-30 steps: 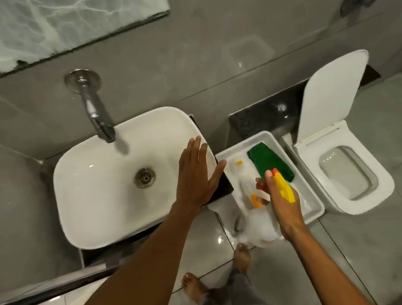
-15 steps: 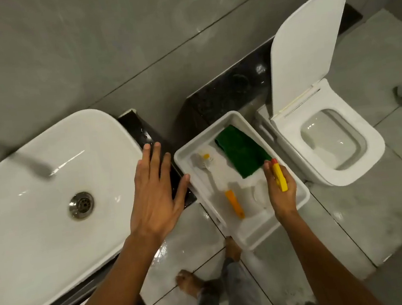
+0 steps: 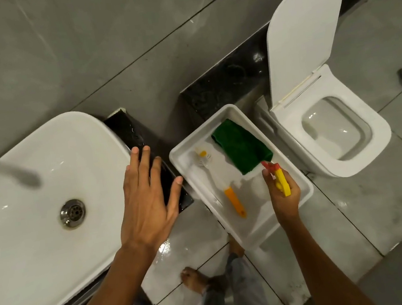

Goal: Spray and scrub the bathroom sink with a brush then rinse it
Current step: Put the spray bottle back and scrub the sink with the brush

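The white oval sink with its metal drain fills the left. My left hand hovers open, fingers spread, over the sink's right rim and the black counter. My right hand is closed on a spray bottle with a yellow trigger and red nozzle, above a white tray. The bottle's body is hidden by my hand. Inside the tray lie a brush with an orange handle and white bristles, and a green scrub pad.
A white toilet with its lid raised stands right of the tray. A black ledge runs behind the tray. My bare feet are on wet, glossy floor tiles. Grey tiled wall lies behind everything.
The view has swung right, so the faucet has left the picture. My right hand with the spray bottle now sits over the tray's right side. My left hand stays open by the sink's right rim.
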Available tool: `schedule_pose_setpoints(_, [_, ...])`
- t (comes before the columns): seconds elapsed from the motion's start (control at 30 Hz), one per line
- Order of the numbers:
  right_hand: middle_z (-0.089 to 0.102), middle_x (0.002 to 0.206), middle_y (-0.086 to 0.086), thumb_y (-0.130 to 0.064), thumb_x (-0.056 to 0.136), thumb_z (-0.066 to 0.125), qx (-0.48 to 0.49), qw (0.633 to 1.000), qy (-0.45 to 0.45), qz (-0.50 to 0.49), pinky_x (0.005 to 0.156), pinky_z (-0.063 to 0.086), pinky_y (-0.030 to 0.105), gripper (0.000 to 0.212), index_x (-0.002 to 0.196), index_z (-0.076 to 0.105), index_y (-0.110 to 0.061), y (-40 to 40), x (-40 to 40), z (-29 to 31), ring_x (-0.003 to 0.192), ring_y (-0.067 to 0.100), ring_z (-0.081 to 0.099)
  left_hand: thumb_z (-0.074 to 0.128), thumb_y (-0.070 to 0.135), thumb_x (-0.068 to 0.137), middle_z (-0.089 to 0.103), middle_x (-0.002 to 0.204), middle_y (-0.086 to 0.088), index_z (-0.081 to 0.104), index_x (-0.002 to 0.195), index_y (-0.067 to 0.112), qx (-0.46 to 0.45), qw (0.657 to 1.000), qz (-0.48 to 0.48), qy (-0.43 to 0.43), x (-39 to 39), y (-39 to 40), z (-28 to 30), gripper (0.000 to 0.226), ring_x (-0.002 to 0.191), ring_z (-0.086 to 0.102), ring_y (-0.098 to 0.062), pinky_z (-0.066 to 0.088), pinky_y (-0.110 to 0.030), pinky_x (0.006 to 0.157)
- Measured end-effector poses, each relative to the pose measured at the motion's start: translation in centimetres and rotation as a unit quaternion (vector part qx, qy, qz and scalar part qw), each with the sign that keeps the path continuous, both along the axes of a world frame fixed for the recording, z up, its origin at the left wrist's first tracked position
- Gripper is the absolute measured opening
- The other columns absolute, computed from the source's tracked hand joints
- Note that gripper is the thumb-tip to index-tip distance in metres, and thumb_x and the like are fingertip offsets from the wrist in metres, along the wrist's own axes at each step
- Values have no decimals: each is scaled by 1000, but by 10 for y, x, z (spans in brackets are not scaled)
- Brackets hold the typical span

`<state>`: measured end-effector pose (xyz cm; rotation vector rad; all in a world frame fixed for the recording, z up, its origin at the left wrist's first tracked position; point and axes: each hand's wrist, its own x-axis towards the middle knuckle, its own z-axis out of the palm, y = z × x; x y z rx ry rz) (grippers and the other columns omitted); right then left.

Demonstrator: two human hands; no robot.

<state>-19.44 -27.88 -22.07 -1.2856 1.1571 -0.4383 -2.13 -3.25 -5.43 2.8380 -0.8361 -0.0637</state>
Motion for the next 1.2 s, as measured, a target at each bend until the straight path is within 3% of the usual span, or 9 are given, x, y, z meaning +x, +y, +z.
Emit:
schedule_pose_setpoints(0.1, [75,124,-2,-51,82,86,-10,996,51,-68,95,62,35,60,131,69,-22,16,-11,1,113,19,73,32,59,111,24,177,-12,44,159,5,-6,1000,2,7,-1,-1,0,73,169,1,-23,22,-54,134])
schedule_pose_setpoints(0.2, [66,99,-2,-46,79,90,-54,982,84,-159,80,61,22,49,108,62,-17,56,-20,-3,87,0,65,32,59,111,25,177,-13,45,158,4,-8,1000,0,5,-2,-1,0,74,169,2,-24,23,-55,133])
schedule_pose_setpoints(0.27, [68,99,3,-36,87,87,-42,985,131,-103,85,65,34,41,104,62,-9,87,-19,-9,87,6,66,31,59,111,26,176,-13,45,158,4,-12,1000,1,5,-1,0,0,74,169,3,-24,24,-56,133])
schedule_pose_setpoints(0.33, [71,117,5,-29,97,78,-15,985,171,20,102,61,50,30,119,66,-11,112,-8,-11,107,20,68,31,60,111,27,176,-13,45,158,4,-15,1000,3,7,-1,0,1,74,169,3,-24,24,-56,133])
schedule_pose_setpoints(0.5, [56,155,13,-30,108,59,0,964,222,149,125,40,53,51,155,51,-10,120,32,-11,145,35,52,32,60,111,28,176,-13,45,158,4,-21,1000,7,12,-1,0,1,74,169,4,-24,23,-55,133])
schedule_pose_setpoints(0.73, [64,139,16,-37,111,52,-36,931,276,235,116,49,50,42,139,64,-8,107,42,-16,130,35,63,28,63,110,24,177,-10,42,160,6,-15,999,16,37,-2,0,5,77,169,-1,-22,18,-51,136])
schedule_pose_setpoints(0.97, [69,129,10,-48,111,46,-119,874,364,299,117,32,53,42,131,63,-15,106,35,6,125,33,61,17,72,107,14,180,-4,33,165,14,6,998,19,63,-2,-1,6,84,168,-9,-20,6,-47,137])
schedule_pose_setpoints(1.1, [68,126,21,-21,113,48,30,926,239,289,94,56,40,27,132,47,-3,104,34,25,105,31,67,25,67,108,22,178,-10,38,162,10,-25,999,8,40,-2,3,0,79,169,3,-26,12,-48,136])
schedule_pose_setpoints(1.2, [64,111,21,-18,116,39,72,950,161,260,78,55,37,13,119,40,-5,103,34,51,89,28,61,30,64,108,26,176,-12,40,160,9,-68,997,2,43,-1,7,-3,77,168,10,-28,18,-51,135])
